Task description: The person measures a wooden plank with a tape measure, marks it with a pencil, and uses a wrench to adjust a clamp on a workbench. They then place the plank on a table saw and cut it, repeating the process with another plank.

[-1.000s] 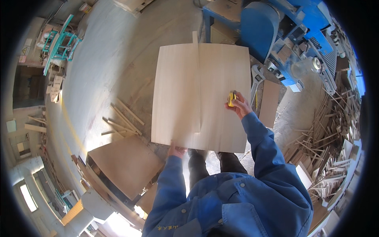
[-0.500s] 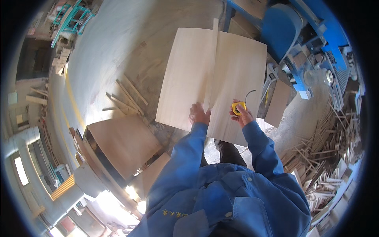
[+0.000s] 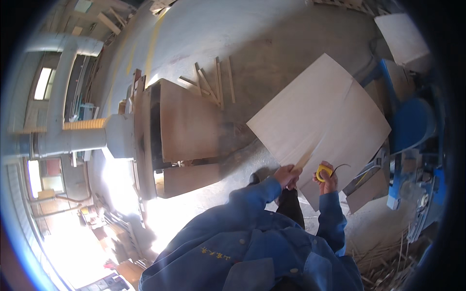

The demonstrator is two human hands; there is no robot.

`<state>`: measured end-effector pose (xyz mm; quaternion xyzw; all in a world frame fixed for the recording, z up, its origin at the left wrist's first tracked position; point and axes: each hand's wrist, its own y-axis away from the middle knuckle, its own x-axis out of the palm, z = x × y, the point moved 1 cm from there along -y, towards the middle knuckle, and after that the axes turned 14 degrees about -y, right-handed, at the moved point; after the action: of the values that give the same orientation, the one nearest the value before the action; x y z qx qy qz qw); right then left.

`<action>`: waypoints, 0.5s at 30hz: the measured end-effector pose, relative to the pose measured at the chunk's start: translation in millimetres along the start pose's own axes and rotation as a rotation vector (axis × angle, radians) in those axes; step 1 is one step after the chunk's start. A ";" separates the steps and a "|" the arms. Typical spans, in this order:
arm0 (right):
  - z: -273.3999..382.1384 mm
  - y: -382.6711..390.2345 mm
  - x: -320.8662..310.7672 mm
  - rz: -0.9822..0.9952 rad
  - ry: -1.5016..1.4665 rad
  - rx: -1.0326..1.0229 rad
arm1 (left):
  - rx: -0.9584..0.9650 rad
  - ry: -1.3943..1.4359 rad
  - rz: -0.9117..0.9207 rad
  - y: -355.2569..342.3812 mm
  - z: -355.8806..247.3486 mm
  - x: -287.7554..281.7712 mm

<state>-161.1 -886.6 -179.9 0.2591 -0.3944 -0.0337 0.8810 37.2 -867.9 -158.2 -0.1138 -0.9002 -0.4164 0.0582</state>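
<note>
A large pale wooden panel point(image 3: 301, 116) lies tilted across the view in front of me. A narrow wooden strip point(image 3: 307, 156) runs over it, away from me toward the far right. My left hand point(image 3: 287, 176) is closed around the strip's near end, at the panel's near edge. In my right hand point(image 3: 329, 183), over the panel, sits a yellow tape measure point(image 3: 324, 172) with a dark curved strap. The strip's far part is faint and blurred against the panel.
To the left stands a bench with a brown board point(image 3: 187, 121) on top. Loose wooden sticks point(image 3: 218, 82) lie beyond it on the floor. On the right are a blue machine point(image 3: 411, 125) and a brown offcut point(image 3: 366, 195). Scrap strips point(image 3: 393, 262) are heaped at the lower right.
The view has swung left, so the panel appears further right and turned. My left hand has gone from resting on the panel to gripping the strip's end. The tape measure stays in my right hand.
</note>
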 end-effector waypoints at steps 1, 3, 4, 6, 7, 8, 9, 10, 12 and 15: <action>-0.9 3.0 6.4 -0.031 -0.004 0.037 | -0.035 -0.004 0.002 8.9 3.3 4.3; -6.3 13.1 20.4 -0.068 0.001 0.080 | 0.069 0.133 0.007 34.9 9.6 11.8; -8.5 18.7 27.4 -0.074 0.020 0.107 | 0.100 0.193 0.008 49.5 11.6 13.1; -14.4 31.9 42.8 -0.009 0.008 0.092 | 0.168 0.174 -0.016 78.0 14.0 10.4; -17.0 38.1 49.6 0.011 0.013 0.088 | 0.224 0.173 -0.026 91.0 15.7 10.0; -20.1 45.5 57.2 0.053 0.023 0.115 | 0.210 0.144 -0.056 105.4 20.1 9.3; -24.6 52.0 65.2 0.104 0.060 0.115 | 0.185 0.199 -0.040 116.3 24.4 7.2; -29.9 58.9 73.3 0.166 0.090 0.106 | 0.219 0.277 -0.010 128.3 30.3 3.9; -41.5 74.3 88.8 0.265 0.311 0.044 | 0.200 0.345 -0.083 144.9 42.7 -3.7; -67.3 103.3 112.4 0.393 0.070 0.218 | 0.096 0.395 -0.328 176.4 69.1 -15.9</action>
<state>-51.0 -798.1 -91.2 0.2722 -0.4079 0.1904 0.8505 96.6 -707.0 -76.2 0.1200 -0.8965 -0.3910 0.1700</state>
